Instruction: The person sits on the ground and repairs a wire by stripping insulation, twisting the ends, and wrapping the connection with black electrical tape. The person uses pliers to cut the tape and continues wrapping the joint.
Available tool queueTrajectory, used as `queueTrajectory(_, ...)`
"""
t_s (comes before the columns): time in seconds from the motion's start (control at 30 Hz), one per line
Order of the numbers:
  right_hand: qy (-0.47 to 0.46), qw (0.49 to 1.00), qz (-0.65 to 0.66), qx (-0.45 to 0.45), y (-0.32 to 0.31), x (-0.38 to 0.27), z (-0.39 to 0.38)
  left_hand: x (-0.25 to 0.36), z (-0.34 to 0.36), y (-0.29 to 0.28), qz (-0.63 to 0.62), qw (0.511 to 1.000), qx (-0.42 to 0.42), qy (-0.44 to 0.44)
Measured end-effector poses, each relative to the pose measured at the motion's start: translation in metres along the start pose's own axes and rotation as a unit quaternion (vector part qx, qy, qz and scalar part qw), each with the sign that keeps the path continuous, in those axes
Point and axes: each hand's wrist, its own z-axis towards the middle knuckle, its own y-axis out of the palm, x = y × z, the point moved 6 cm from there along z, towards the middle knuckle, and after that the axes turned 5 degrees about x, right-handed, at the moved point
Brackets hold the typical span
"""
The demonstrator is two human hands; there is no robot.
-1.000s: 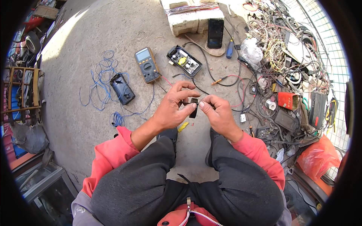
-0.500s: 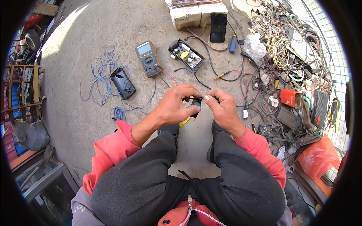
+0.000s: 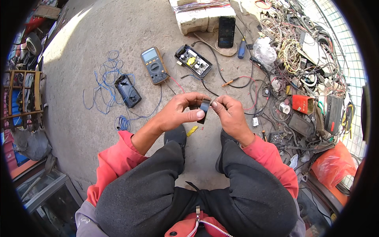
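My left hand (image 3: 179, 111) is closed around a roll of black tape (image 3: 204, 108), with the thumb pressed on its near side. My right hand (image 3: 231, 114) pinches at the roll's right edge between thumb and fingers; the tape end itself is too small to make out. Beyond the hands lies an opened black charger case (image 3: 194, 61), its circuit board and yellow transformer exposed. A multimeter (image 3: 154, 65) with a grey screen lies left of it. The matching black case cover (image 3: 128, 91) rests farther left, hollow side up.
Thin blue wire (image 3: 103, 87) spreads in loops around the cover. A phone (image 3: 226, 32) stands against a white foam block (image 3: 197, 19), beside a blue-handled screwdriver (image 3: 241, 49). Tangled cables and scrap (image 3: 292, 55) pile up on the right. A yellow scrap (image 3: 192, 131) lies between my shoes.
The roll has turned in my left hand, so its broad curved black surface shows more. My right hand stays pinched beside it. The view has shifted slightly.
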Motion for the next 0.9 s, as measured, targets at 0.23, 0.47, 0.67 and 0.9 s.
queueTrajectory(0.23, -0.005, 1.000, 0.000, 0.012, -0.003, 0.002, 0.000, 0.001, 0.003, 0.006, 0.094, 0.995, 0.024, 0.020)
queueTrajectory(0.47, -0.067, 0.997, -0.047, 0.013, -0.002, -0.014, -0.001, 0.001, 0.008, -0.001, 0.037, 0.996, 0.081, 0.023)
queueTrajectory(0.67, -0.115, 0.991, -0.073, 0.010, -0.002, -0.026, -0.004, -0.014, 0.013, -0.009, 0.096, 0.988, 0.115, -0.035)
queueTrajectory(0.9, -0.099, 0.993, -0.069, 0.010, 0.001, -0.024, -0.005, -0.015, 0.010, -0.006, 0.182, 0.959, 0.218, -0.020)
